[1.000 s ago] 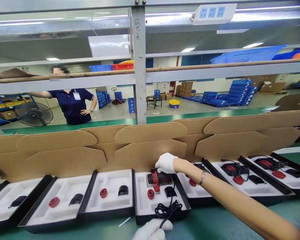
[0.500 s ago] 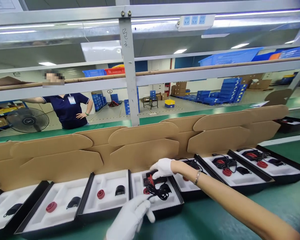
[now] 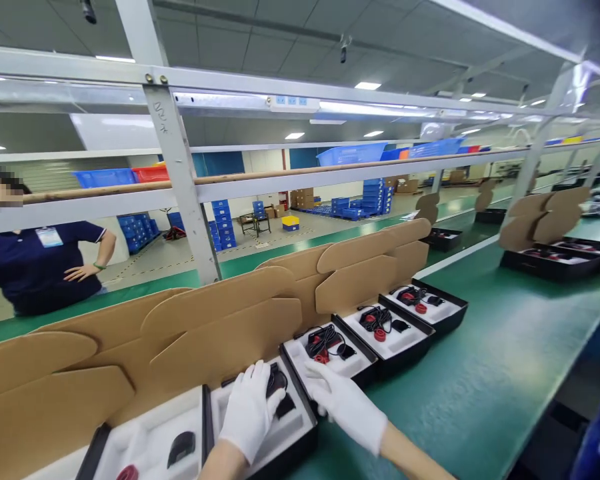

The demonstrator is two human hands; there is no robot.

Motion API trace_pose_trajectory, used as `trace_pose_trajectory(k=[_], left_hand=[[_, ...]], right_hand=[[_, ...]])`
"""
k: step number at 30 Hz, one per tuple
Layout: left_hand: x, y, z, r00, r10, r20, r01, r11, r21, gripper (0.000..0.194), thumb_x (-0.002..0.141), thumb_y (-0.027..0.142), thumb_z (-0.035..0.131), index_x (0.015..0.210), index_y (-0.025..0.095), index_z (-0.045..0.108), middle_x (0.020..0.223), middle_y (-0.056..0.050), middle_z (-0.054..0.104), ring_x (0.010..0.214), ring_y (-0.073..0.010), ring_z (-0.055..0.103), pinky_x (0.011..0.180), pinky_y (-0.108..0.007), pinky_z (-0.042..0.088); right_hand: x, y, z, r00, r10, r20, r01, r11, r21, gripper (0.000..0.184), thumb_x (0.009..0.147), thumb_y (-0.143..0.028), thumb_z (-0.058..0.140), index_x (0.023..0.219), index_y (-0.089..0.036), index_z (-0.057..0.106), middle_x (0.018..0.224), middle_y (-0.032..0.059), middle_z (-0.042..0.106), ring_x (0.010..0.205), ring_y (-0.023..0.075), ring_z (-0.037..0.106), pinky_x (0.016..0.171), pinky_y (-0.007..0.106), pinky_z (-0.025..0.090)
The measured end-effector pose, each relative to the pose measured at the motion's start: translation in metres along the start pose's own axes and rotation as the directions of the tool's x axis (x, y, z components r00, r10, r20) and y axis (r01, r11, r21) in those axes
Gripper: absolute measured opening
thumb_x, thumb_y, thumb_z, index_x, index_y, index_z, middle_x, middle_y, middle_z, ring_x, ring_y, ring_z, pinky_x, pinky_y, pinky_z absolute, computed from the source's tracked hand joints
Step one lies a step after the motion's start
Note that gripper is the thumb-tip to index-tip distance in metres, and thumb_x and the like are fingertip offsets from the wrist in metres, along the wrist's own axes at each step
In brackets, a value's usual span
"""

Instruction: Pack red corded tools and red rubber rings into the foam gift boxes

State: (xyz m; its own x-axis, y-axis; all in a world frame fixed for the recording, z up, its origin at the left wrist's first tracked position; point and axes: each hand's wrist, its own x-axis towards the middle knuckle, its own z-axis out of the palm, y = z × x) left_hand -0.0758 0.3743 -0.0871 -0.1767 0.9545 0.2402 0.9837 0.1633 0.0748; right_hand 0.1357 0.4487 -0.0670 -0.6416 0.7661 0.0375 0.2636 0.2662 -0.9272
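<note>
My left hand [image 3: 250, 410], in a white glove, lies over the white foam insert [image 3: 294, 425] of an open black box. Its fingers are stretched out and the thumb stands apart. Beneath it a black corded tool [image 3: 277, 379] shows only in part, and a black piece [image 3: 285, 405] sits beside the thumb. My right hand [image 3: 347, 407], also gloved, is at the side wall between this box and its right neighbour, fingers extended to the left and nothing visible in them. In that neighbour lies a black and red tool with a bundled cord [image 3: 323, 341].
More open boxes with corded tools [image 3: 375, 321] stand to the right on the green bench [image 3: 470, 360]. At left, another box holds a black piece [image 3: 181, 448] and a red ring [image 3: 128, 473]. Brown lids [image 3: 225, 327] rise behind. A person [image 3: 45, 260] stands beyond the metal frame [image 3: 180, 153].
The view has swung right. My right hand has let go of the tool and drawn back to the box's right side. My left hand has moved from the front edge onto the tool.
</note>
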Motion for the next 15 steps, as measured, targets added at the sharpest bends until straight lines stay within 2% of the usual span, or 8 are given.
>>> trace_pose_trajectory(k=[1, 4, 6, 9, 11, 12, 13, 15], left_hand=[[-0.002, 0.0, 0.008, 1.0, -0.018, 0.006, 0.018, 1.0, -0.002, 0.062, 0.094, 0.053, 0.04, 0.137, 0.01, 0.05, 0.142, -0.017, 0.049, 0.13, -0.0331, 0.048, 0.112, -0.048, 0.039], [-0.005, -0.002, 0.015, 0.999, -0.051, 0.015, 0.051, 0.998, -0.021, 0.064, 0.094, 0.056, 0.035, 0.139, 0.013, 0.049, 0.145, -0.014, 0.047, 0.133, -0.0304, 0.045, 0.114, -0.047, 0.038], [-0.004, -0.005, 0.015, 0.999, -0.042, 0.0, 0.042, 0.999, -0.023, 0.064, 0.094, 0.057, 0.034, 0.139, 0.014, 0.049, 0.145, -0.013, 0.047, 0.134, -0.0294, 0.045, 0.114, -0.047, 0.038], [-0.002, -0.011, 0.022, 0.999, -0.01, -0.039, 0.01, 1.0, -0.005, 0.061, 0.094, 0.055, 0.033, 0.137, 0.016, 0.051, 0.144, -0.011, 0.049, 0.132, -0.0283, 0.048, 0.112, -0.047, 0.041], [-0.001, -0.017, 0.031, 0.997, 0.011, -0.071, -0.01, 1.0, 0.009, 0.059, 0.094, 0.054, 0.034, 0.136, 0.018, 0.053, 0.142, -0.01, 0.051, 0.129, -0.028, 0.05, 0.11, -0.047, 0.044], [0.0, -0.02, 0.037, 0.996, 0.015, -0.087, -0.014, 1.0, 0.015, 0.058, 0.093, 0.053, 0.034, 0.134, 0.018, 0.054, 0.141, -0.009, 0.053, 0.128, -0.0279, 0.052, 0.109, -0.047, 0.045], [0.001, -0.022, 0.042, 0.995, 0.02, -0.094, -0.019, 1.0, 0.017, 0.057, 0.093, 0.053, 0.034, 0.133, 0.019, 0.056, 0.139, -0.009, 0.054, 0.127, -0.028, 0.053, 0.107, -0.047, 0.047], [0.003, -0.026, 0.049, 0.995, 0.021, -0.094, -0.02, 1.0, 0.011, 0.058, 0.092, 0.051, 0.034, 0.132, 0.017, 0.057, 0.138, -0.01, 0.055, 0.126, -0.0286, 0.054, 0.105, -0.047, 0.049]], right_hand=[[-0.009, 0.015, -0.009, 0.996, -0.022, -0.084, 0.004, 0.979, -0.205, 0.051, 0.088, -0.039, 0.058, 0.136, -0.024, 0.049, 0.127, 0.0103, 0.058, 0.107, 0.0289, 0.059, 0.094, 0.044, 0.049], [-0.021, 0.05, -0.013, 0.981, -0.105, -0.166, -0.038, 0.728, -0.684, 0.055, 0.084, -0.025, 0.061, 0.138, -0.019, 0.05, 0.136, 0.0125, 0.052, 0.117, 0.0338, 0.053, 0.101, 0.048, 0.045], [-0.018, 0.058, -0.005, 0.976, -0.133, -0.171, -0.049, 0.633, -0.772, 0.052, 0.085, -0.022, 0.061, 0.136, -0.015, 0.053, 0.135, 0.0142, 0.052, 0.113, 0.0341, 0.056, 0.097, 0.047, 0.048], [-0.008, 0.051, -0.012, 0.965, -0.212, -0.154, 0.026, 0.663, -0.749, 0.035, 0.089, -0.027, 0.059, 0.124, -0.023, 0.06, 0.126, 0.0062, 0.06, 0.106, 0.0275, 0.061, 0.091, 0.038, 0.053], [-0.002, 0.047, -0.047, 0.935, -0.28, -0.219, 0.037, 0.69, -0.723, 0.026, 0.096, -0.032, 0.048, 0.117, -0.029, 0.063, 0.121, -0.0002, 0.064, 0.105, 0.0218, 0.062, 0.093, 0.032, 0.051], [0.001, 0.048, -0.075, 0.909, -0.283, -0.306, -0.026, 0.694, -0.72, 0.028, 0.098, -0.033, 0.042, 0.116, -0.032, 0.063, 0.12, -0.0021, 0.064, 0.107, 0.0198, 0.062, 0.096, 0.03, 0.049], [0.003, 0.052, -0.108, 0.869, -0.276, -0.411, -0.125, 0.682, -0.721, 0.032, 0.099, -0.033, 0.037, 0.119, -0.032, 0.063, 0.123, -0.0018, 0.063, 0.112, 0.02, 0.059, 0.1, 0.03, 0.046], [0.006, 0.066, -0.182, 0.736, -0.072, -0.673, -0.477, 0.649, -0.592, 0.035, 0.097, -0.031, 0.039, 0.126, -0.035, 0.059, 0.132, -0.0015, 0.057, 0.116, 0.0218, 0.057, 0.1, 0.032, 0.046]])
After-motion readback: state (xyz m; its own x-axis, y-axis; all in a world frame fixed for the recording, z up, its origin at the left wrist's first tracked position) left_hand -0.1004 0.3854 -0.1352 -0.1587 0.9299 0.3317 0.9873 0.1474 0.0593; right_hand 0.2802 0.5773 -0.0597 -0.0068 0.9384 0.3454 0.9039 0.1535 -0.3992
